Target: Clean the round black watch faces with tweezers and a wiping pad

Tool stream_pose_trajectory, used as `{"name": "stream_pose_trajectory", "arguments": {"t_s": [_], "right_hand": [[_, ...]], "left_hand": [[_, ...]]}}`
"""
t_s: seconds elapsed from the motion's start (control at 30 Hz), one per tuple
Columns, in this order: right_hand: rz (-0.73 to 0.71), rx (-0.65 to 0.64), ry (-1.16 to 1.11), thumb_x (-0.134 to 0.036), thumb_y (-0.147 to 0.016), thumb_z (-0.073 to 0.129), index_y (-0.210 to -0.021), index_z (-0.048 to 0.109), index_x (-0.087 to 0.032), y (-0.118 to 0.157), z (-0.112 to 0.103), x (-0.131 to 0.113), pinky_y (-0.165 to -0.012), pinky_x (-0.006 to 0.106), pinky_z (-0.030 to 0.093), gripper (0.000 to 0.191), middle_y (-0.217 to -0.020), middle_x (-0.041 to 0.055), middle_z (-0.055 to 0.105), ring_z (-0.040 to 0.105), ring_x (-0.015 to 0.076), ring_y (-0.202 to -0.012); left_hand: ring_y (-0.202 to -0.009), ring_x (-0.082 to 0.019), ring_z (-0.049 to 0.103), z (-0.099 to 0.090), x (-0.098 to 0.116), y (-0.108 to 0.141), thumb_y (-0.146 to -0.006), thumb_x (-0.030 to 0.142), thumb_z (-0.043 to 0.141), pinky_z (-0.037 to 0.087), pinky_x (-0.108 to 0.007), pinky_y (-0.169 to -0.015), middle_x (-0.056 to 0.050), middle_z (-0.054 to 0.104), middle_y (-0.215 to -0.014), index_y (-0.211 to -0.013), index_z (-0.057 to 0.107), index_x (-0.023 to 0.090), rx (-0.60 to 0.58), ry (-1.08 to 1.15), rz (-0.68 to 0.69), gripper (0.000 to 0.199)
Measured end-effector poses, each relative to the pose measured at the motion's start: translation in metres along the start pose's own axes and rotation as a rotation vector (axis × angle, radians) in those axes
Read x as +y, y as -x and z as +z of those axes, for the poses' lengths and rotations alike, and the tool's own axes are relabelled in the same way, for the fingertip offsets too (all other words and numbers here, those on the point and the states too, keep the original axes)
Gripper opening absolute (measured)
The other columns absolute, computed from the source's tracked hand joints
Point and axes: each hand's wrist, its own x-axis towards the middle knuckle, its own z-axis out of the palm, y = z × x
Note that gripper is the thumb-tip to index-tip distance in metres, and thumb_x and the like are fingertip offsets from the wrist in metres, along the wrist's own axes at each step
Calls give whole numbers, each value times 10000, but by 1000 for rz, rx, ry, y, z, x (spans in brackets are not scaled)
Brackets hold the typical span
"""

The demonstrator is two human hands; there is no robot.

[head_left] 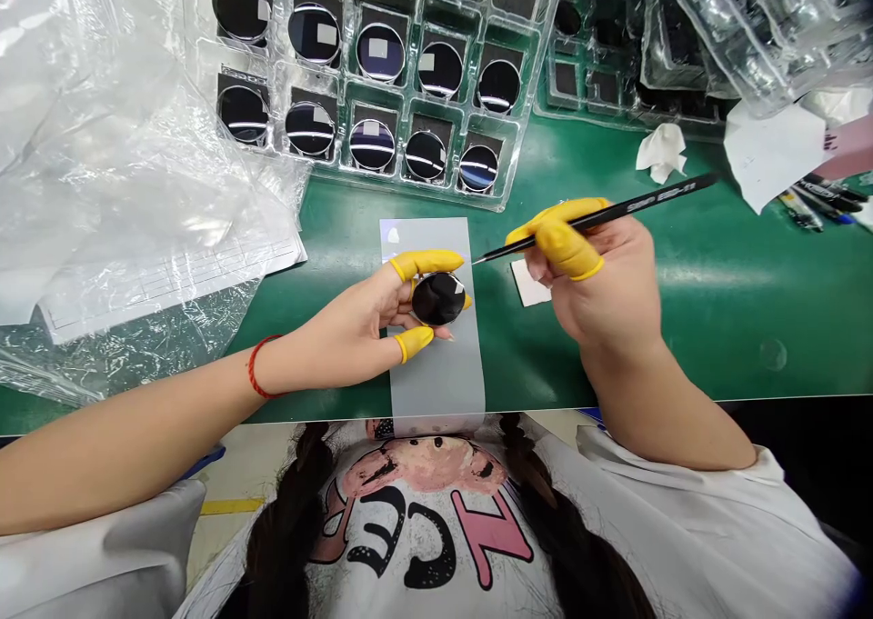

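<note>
My left hand [388, 314] holds a round black glass disc [436, 301] by its edge, its dark face turned up, with a small pale mark near the upper right rim. Yellow finger cots cover several of the fingertips. In my right hand [587, 264] is a thin black brush [647, 203], gripped like a pen between yellow-capped fingers. Its fine tip points left and stands just above the disc's upper right; whether it touches is hard to tell. Beneath the left hand lies a pale grey strip [440, 378] on the green table.
Behind, a clear plastic tray [409, 185] holds several similar round dark discs, many with pale stickers. Plastic film [136, 146] and paper [184, 283] cover the left. More clear trays [784, 28], crumpled tissue [661, 153] and pens [822, 199] lie right. A white square [528, 284] sits near my right hand.
</note>
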Motion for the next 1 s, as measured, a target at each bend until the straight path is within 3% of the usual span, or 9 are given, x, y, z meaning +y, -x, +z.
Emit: {"name": "stream_pose_trajectory", "arguments": {"t_s": [0.1, 0.17, 0.27, 0.37, 0.5, 0.63, 0.7, 0.77, 1.0], "right_hand": [[-171, 102, 119, -457, -938, 628, -825, 607, -254, -9, -16, -4, -654, 296, 448, 233, -787, 10, 635, 591, 135, -712], [-219, 158, 412, -321, -959, 602, -813, 570, -242, -21, -33, -1, -763, 319, 438, 168, -803, 21, 614, 553, 140, -744], [-36, 166, 904, -73, -840, 662, -776, 538, -214, -41, -59, 13, -789, 328, 369, 198, -736, -7, 506, 404, 123, -682], [64, 141, 1063, 51, -747, 664, -796, 565, -181, -50, -70, 22, -835, 330, 336, 257, -784, 12, 505, 449, 150, -815], [-25, 196, 1216, -140, -877, 652, -909, 608, -156, -25, -52, 8, -853, 356, 380, 57, -894, 83, 601, 550, 232, -970], [311, -14, 1480, -432, -924, 626, -1049, 632, -131, 15, -26, -5, -701, 382, 453, 325, -1057, 172, 627, 638, 291, -839], [375, -59, 1496, -488, -901, 642, -1170, 607, -124, 27, -20, 1, -671, 399, 470, 455, -1210, 225, 586, 657, 324, -859], [327, -33, 1421, -476, -889, 659, -1226, 579, -132, 31, -22, 13, -691, 420, 487, 488, -1266, 236, 564, 654, 351, -931], [19, -1, 942, -341, -927, 587, -985, 567, -202, 35, -32, 32, -689, 367, 490, 152, -972, 87, 673, 627, 237, -814]], "left_hand": [[-1097, -191, 704, -1, -1, 1, -897, 127, 601, 585, -324, -924, -92, 667, -1230, -1425, 374, 211, 56, -70, -36, 581], [-1006, -183, 697, -2, -3, 1, -889, 158, 603, 578, -324, -853, -86, 664, -1212, -1438, 378, 216, 122, -249, -27, 596], [-1023, -210, 650, -2, -9, 1, -864, 170, 604, 544, -367, -891, -104, 620, -1298, -1451, 405, 220, 139, -627, 104, 621], [-1177, -277, 568, 1, -14, -2, -869, 160, 563, 466, -470, -1050, -135, 604, -1297, -1425, 459, 177, 47, -863, 237, 566], [-1182, -309, 530, 7, -19, -5, -894, 173, 514, 352, -633, -1125, -137, 603, -1222, -1374, 530, 165, 12, -1100, 261, 480], [-1408, -352, 373, 8, -22, -5, -913, 243, 550, 65, -734, -1222, -153, 491, -1456, -1433, 454, 165, 55, -1206, 238, 534], [-1417, -344, 372, 8, -23, -4, -917, 295, 583, 29, -730, -1232, -156, 505, -1445, -1455, 409, 157, 82, -1187, 234, 582], [-1396, -327, 407, 8, -24, -5, -918, 313, 596, 29, -724, -1240, -143, 546, -1397, -1450, 401, 163, 112, -1161, 217, 585], [-1316, -292, 488, 11, -27, -13, -898, 267, 592, 59, -715, -1243, -100, 598, -1255, -1422, 432, 194, 152, -1132, 188, 554]]}}
